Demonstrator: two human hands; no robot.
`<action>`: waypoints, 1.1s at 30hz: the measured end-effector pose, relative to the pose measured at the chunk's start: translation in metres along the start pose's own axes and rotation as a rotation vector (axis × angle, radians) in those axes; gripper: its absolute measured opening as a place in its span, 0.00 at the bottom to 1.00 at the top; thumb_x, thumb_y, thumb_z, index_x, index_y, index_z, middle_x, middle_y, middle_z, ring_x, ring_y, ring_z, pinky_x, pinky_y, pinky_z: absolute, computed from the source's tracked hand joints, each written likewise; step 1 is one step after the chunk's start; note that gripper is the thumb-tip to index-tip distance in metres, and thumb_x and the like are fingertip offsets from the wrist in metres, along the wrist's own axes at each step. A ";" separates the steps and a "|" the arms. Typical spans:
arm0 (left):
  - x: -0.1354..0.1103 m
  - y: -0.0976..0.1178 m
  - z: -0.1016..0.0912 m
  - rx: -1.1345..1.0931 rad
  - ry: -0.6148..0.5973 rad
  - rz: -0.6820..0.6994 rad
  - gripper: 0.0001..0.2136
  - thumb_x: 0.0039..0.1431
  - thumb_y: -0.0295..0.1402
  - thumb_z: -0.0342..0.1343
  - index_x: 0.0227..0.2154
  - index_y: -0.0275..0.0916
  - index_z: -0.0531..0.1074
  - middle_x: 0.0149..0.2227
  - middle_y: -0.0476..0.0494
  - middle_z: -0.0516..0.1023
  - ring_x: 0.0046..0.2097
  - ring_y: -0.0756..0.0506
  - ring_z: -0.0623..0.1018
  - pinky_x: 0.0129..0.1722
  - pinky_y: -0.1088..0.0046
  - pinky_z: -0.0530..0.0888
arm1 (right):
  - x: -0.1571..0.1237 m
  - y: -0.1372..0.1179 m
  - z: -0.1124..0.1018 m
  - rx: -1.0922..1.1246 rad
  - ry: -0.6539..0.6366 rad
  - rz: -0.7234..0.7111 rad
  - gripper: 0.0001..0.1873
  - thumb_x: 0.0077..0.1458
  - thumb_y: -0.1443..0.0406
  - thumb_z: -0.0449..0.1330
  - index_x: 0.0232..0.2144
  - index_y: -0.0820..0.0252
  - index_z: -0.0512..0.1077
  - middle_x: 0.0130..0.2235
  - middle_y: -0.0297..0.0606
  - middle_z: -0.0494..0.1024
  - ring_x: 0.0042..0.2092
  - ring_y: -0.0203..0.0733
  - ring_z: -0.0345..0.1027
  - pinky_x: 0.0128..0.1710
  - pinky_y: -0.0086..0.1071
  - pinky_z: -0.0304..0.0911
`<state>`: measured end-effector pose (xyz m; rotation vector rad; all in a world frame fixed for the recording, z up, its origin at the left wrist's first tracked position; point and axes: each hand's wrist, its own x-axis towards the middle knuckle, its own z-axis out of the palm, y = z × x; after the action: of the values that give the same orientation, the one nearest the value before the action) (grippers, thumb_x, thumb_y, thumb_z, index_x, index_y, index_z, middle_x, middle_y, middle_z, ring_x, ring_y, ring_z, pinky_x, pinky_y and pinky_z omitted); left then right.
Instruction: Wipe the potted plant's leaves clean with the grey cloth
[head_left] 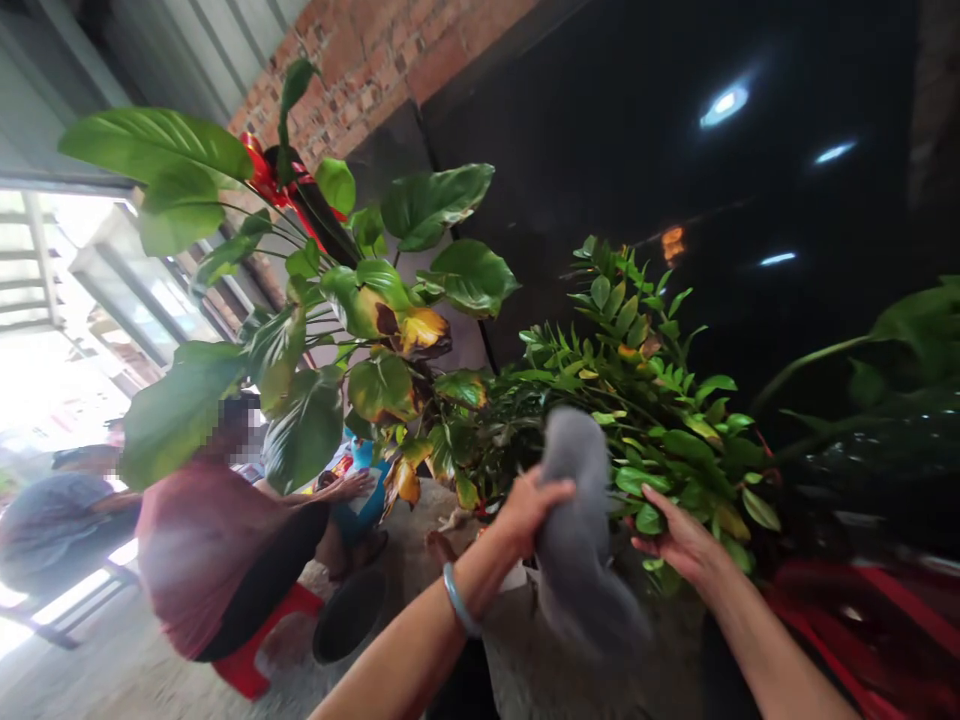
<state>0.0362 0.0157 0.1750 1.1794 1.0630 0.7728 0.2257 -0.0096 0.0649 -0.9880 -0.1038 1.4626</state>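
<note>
Head view: just below the middle of the frame, my left hand [536, 510] was closed on a grey cloth [576, 515], its thumb laid across the near face. I seemed to have it by one side only, which would explain why the upper part stood above my fist while the lower part trailed toward the bottom of the frame, blurred.

Right of centre, my right hand [679, 535] had its fingers apart around a green leaf [649, 519] at the near edge of the glossy plant [690, 445]. I could not tell whether the fingertips pinched the leaf or merely touched it; that grip would suit keeping a thin blade from swinging.

The cloth lay between my two hands, in the left one's grip and apart from the right. The leaf sat at my right fingertips, just right of the cloth.

The broad-leaved plant [304, 425] filled the left and centre, leaning out over a co-worker [217, 550] on a red stool [259, 640]. A dark tub [349, 615] stood on the floor beside the stool, lower left of centre.
</note>
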 end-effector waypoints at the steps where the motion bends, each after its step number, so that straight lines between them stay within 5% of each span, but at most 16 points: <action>1: -0.008 -0.014 0.000 0.151 -0.137 -0.057 0.13 0.33 0.34 0.64 0.29 0.39 0.79 0.24 0.48 0.77 0.27 0.45 0.73 0.30 0.68 0.69 | 0.001 0.000 -0.001 -0.002 -0.002 0.007 0.04 0.46 0.66 0.66 0.25 0.57 0.73 0.20 0.36 0.78 0.22 0.44 0.73 0.19 0.33 0.68; 3: -0.024 -0.029 -0.007 0.503 -0.421 -0.056 0.12 0.32 0.30 0.65 0.27 0.42 0.81 0.24 0.50 0.78 0.28 0.43 0.74 0.31 0.66 0.69 | 0.001 0.000 -0.003 -0.005 0.001 0.015 0.04 0.45 0.66 0.66 0.27 0.58 0.74 0.20 0.36 0.78 0.22 0.45 0.73 0.20 0.34 0.68; 5: -0.032 -0.022 -0.018 0.708 -0.561 0.039 0.15 0.31 0.28 0.66 0.29 0.45 0.82 0.26 0.50 0.79 0.32 0.41 0.75 0.34 0.67 0.69 | 0.001 -0.001 -0.004 -0.004 0.010 0.009 0.04 0.46 0.65 0.66 0.26 0.58 0.74 0.20 0.36 0.78 0.21 0.44 0.72 0.18 0.32 0.67; 7: -0.029 0.001 -0.024 0.663 -0.499 0.137 0.17 0.34 0.27 0.64 0.34 0.44 0.82 0.29 0.50 0.80 0.34 0.42 0.76 0.36 0.68 0.70 | -0.001 -0.002 -0.003 -0.002 0.020 -0.001 0.03 0.48 0.66 0.65 0.25 0.57 0.73 0.19 0.34 0.77 0.20 0.42 0.71 0.16 0.30 0.64; 10: -0.008 0.029 -0.016 0.322 -0.190 0.263 0.19 0.38 0.31 0.64 0.38 0.39 0.80 0.31 0.48 0.80 0.34 0.45 0.76 0.36 0.71 0.71 | -0.005 -0.003 0.001 0.004 0.022 -0.014 0.04 0.50 0.67 0.62 0.24 0.57 0.72 0.18 0.34 0.77 0.20 0.41 0.70 0.16 0.30 0.65; 13: 0.009 0.019 0.002 0.042 0.021 0.278 0.22 0.37 0.38 0.66 0.39 0.38 0.77 0.31 0.49 0.79 0.32 0.47 0.74 0.35 0.72 0.71 | -0.009 -0.003 0.005 0.009 0.018 -0.023 0.05 0.50 0.66 0.62 0.23 0.56 0.72 0.18 0.33 0.77 0.19 0.41 0.70 0.16 0.30 0.64; 17: 0.004 -0.021 0.007 0.252 -0.235 -0.054 0.18 0.29 0.35 0.69 0.30 0.39 0.78 0.25 0.51 0.77 0.29 0.47 0.73 0.30 0.72 0.69 | -0.009 -0.005 0.004 0.022 0.023 -0.010 0.04 0.46 0.65 0.65 0.22 0.58 0.73 0.20 0.36 0.78 0.21 0.43 0.71 0.20 0.34 0.67; 19: -0.002 -0.020 -0.003 0.394 -0.326 -0.120 0.15 0.28 0.30 0.69 0.27 0.40 0.79 0.24 0.53 0.77 0.29 0.47 0.73 0.29 0.73 0.68 | -0.009 -0.006 0.002 0.035 0.037 -0.022 0.05 0.42 0.65 0.67 0.23 0.58 0.74 0.21 0.36 0.79 0.21 0.44 0.71 0.21 0.35 0.67; 24: 0.008 0.037 -0.018 0.109 -0.096 0.135 0.19 0.31 0.35 0.68 0.32 0.39 0.77 0.26 0.52 0.78 0.28 0.49 0.73 0.31 0.74 0.69 | -0.009 -0.007 0.000 0.039 0.034 -0.080 0.09 0.37 0.65 0.69 0.23 0.57 0.72 0.18 0.32 0.76 0.17 0.41 0.67 0.13 0.30 0.59; 26: 0.017 0.042 -0.014 -0.057 0.028 0.185 0.22 0.30 0.37 0.69 0.34 0.38 0.76 0.26 0.51 0.78 0.27 0.49 0.73 0.30 0.73 0.69 | -0.010 -0.007 0.001 0.039 0.030 -0.095 0.10 0.36 0.65 0.69 0.23 0.58 0.72 0.18 0.32 0.76 0.17 0.41 0.67 0.13 0.30 0.59; 29: 0.018 0.011 -0.007 -0.086 0.056 -0.020 0.22 0.26 0.36 0.69 0.31 0.37 0.75 0.24 0.49 0.78 0.26 0.48 0.73 0.30 0.70 0.70 | -0.009 -0.006 0.002 0.038 0.047 -0.104 0.11 0.36 0.64 0.69 0.23 0.58 0.72 0.18 0.31 0.77 0.18 0.40 0.68 0.14 0.29 0.61; 33: -0.010 -0.029 -0.012 -0.043 -0.187 -0.356 0.23 0.23 0.30 0.69 0.32 0.37 0.77 0.26 0.48 0.79 0.29 0.46 0.75 0.34 0.68 0.72 | -0.009 -0.006 -0.001 0.034 0.086 -0.095 0.10 0.36 0.65 0.69 0.23 0.58 0.72 0.18 0.32 0.76 0.16 0.39 0.67 0.14 0.29 0.61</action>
<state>0.0200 0.0040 0.1487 0.9688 1.0557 0.3975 0.2292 -0.0161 0.0726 -1.0035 -0.0625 1.3301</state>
